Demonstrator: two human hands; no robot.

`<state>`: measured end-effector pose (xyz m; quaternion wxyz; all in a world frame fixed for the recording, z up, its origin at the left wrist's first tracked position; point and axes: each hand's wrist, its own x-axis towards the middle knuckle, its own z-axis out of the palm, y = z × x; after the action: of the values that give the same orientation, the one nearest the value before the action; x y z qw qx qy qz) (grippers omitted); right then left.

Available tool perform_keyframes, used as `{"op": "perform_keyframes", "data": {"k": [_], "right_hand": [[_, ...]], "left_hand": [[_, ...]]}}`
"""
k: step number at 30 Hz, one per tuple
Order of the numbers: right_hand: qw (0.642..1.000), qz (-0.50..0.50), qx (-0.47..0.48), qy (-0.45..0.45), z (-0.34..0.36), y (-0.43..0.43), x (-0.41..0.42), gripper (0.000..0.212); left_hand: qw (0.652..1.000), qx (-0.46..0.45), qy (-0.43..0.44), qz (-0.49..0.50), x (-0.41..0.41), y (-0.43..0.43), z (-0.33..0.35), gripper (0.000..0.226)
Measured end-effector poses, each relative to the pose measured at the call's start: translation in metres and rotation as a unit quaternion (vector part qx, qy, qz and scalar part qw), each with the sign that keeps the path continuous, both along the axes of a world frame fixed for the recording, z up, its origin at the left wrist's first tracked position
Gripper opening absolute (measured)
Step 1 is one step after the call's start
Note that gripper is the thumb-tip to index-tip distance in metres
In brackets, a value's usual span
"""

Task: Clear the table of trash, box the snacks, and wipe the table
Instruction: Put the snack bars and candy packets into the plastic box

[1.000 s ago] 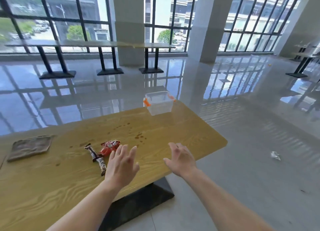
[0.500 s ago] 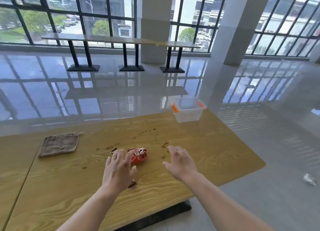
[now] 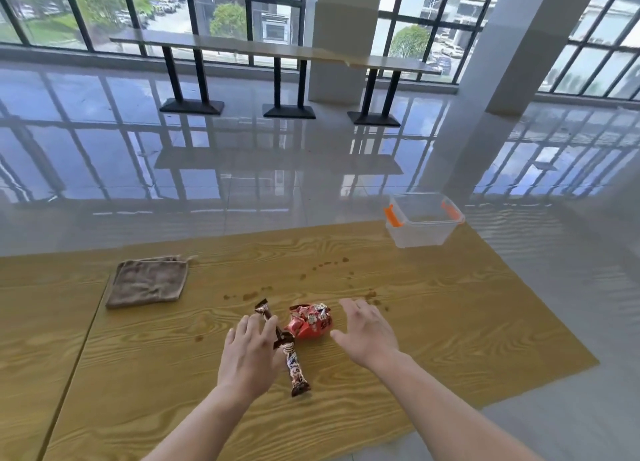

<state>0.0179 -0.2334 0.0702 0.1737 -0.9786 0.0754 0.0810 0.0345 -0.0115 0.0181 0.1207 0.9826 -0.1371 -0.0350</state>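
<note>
1. this looks like a large open hall in a commercial building, perhaps a canteen or common area.
2. a glossy tiled floor (image 3: 242, 170) mirrors the tall black-framed windows (image 3: 221, 14) along the far wall.
3. thick white pillars (image 3: 341, 45) stand between the panes.
4. a long narrow bar table (image 3: 277, 50) on black pedestal legs runs by the glass.
5. outside are trees, parked cars and other blocks.
6. the wood-grain counter (image 3: 433, 322) is near the camera.
</note>
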Motion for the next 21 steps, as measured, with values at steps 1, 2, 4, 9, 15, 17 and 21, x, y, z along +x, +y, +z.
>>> {"op": "perform_keyframes", "data": {"k": [1, 2, 4, 9, 15, 17, 21], "right_hand": [[1.0, 0.003, 0.002, 0.003, -0.002, -0.002, 0.004, 0.057], [1.0, 0.006, 0.003, 0.007, -0.005, -0.006, 0.009, 0.058], [1.0, 0.008, 0.004, 0.01, -0.008, -0.019, 0.021, 0.059], [1.0, 0.003, 0.007, 0.004, -0.011, -0.076, 0.056, 0.061], [1.0, 0.015, 0.009, 0.005, -0.018, -0.171, 0.106, 0.061], [1.0, 0.011, 0.007, 0.003, -0.017, -0.206, 0.123, 0.061], [1.0, -0.017, -0.003, -0.008, -0.012, -0.277, 0.16, 0.058]], "left_hand": [[1.0, 0.003, 0.004, 0.003, 0.003, -0.003, -0.002, 0.065], [1.0, 0.007, 0.009, 0.006, 0.006, -0.008, -0.003, 0.065], [1.0, 0.01, 0.014, 0.007, 0.014, -0.019, -0.006, 0.064], [1.0, 0.011, 0.0, 0.0, 0.046, -0.072, 0.002, 0.062], [1.0, 0.011, 0.007, 0.016, 0.091, -0.166, 0.008, 0.064], [1.0, 0.006, 0.013, 0.015, 0.106, -0.202, 0.01, 0.063], [1.0, -0.008, 0.013, 0.005, 0.138, -0.272, 0.015, 0.062]]}}
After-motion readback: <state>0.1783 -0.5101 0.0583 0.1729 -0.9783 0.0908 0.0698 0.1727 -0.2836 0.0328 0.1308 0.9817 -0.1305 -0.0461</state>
